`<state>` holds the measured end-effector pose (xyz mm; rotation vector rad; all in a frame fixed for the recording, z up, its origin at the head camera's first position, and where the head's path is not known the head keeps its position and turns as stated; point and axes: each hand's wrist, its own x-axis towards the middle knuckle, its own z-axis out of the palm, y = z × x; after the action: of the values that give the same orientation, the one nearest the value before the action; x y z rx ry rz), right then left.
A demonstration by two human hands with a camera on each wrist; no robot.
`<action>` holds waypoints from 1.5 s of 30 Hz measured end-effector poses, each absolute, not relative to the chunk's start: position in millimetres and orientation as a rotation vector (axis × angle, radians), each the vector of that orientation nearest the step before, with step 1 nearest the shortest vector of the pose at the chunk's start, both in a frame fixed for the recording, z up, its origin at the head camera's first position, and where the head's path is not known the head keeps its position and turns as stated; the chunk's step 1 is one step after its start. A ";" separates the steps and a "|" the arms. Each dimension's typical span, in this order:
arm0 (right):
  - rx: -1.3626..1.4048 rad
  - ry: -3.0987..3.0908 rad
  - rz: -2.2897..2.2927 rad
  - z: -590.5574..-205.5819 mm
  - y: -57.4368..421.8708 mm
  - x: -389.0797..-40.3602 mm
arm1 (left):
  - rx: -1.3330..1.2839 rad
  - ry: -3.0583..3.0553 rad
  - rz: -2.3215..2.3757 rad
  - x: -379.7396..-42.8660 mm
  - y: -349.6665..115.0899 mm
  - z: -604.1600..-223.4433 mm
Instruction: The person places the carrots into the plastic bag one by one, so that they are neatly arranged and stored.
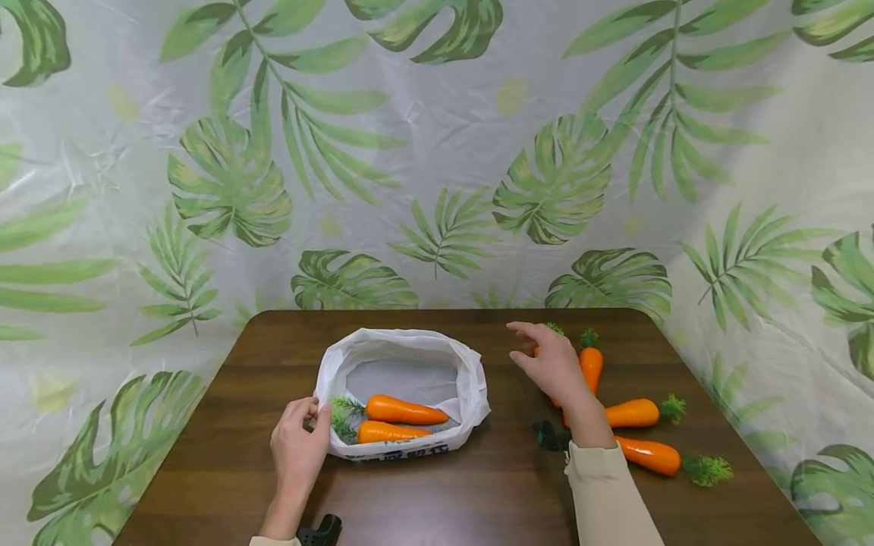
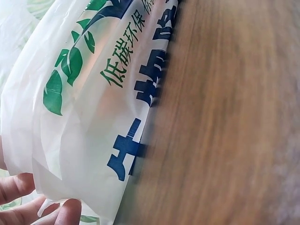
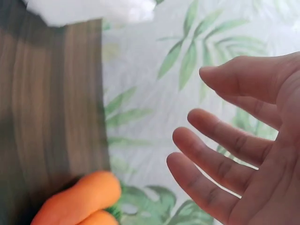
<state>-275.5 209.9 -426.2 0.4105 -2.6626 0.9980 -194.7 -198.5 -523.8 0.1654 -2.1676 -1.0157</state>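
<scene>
A white plastic bag (image 1: pixel 478 394) stands with its mouth spread wide on the table. Inside lie two carrots, the rear carrot (image 1: pixel 403 410) and the front carrot (image 1: pixel 389 432), green tops toward the left. My left hand (image 1: pixel 300 440) pinches the bag's left rim; in the left wrist view the thumb (image 2: pixel 69 213) and fingers meet at the film's edge. Above the table right of the bag, my right hand (image 1: pixel 549 364) is held with fingers spread and nothing in it. Beneath and beside it are several more carrots, some partly hidden by the hand and forearm.
On the right of the brown table (image 1: pixel 437 500) lie a carrot (image 1: pixel 635 413), a nearer carrot (image 1: pixel 652 456) and an upright-pointing carrot (image 1: pixel 591 368). A leaf-printed curtain (image 1: pixel 437 152) hangs behind the table's far edge. Black wrist devices (image 1: pixel 549 436) sit at both wrists.
</scene>
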 end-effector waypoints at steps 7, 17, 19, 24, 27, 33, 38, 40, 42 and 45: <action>0.289 -2.758 0.998 -442.8 232.1 -285.8 | 0.164 -2.168 -0.996 -193.9 -200.6 -520.6; 0.227 -2.846 1.019 -459.8 251.0 -292.5 | 0.164 -2.183 -1.004 -192.4 -201.3 -519.4; 0.208 -2.863 1.015 -462.5 253.2 -294.5 | 0.166 -2.184 -1.004 -192.7 -201.5 -519.6; 0.185 -2.910 0.971 -469.6 256.2 -299.4 | 0.165 -2.180 -1.007 -192.8 -201.9 -520.4; 0.192 -2.914 0.944 -472.6 255.6 -301.9 | 0.164 -2.179 -1.008 -192.5 -202.1 -520.8; 0.185 -2.928 0.903 -475.9 250.1 -305.2 | 0.167 -2.178 -1.009 -192.7 -202.2 -521.3; 0.184 -2.956 0.889 -479.7 244.4 -308.8 | 0.162 -2.175 -1.013 -193.1 -202.3 -522.0; 0.178 -2.970 0.899 -481.3 242.3 -309.9 | 0.162 -2.175 -1.019 -193.3 -202.5 -522.3; 0.180 -2.981 0.913 -482.5 239.7 -310.4 | 0.161 -2.175 -1.020 -193.5 -202.5 -522.7; 0.190 -2.997 0.945 -483.4 235.6 -310.4 | 0.161 -2.173 -1.021 -193.8 -202.7 -522.6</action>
<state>-310.4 235.6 -483.4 0.1897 -2.9974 0.9446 -193.8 -202.7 -522.6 0.1613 -2.1726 -1.0213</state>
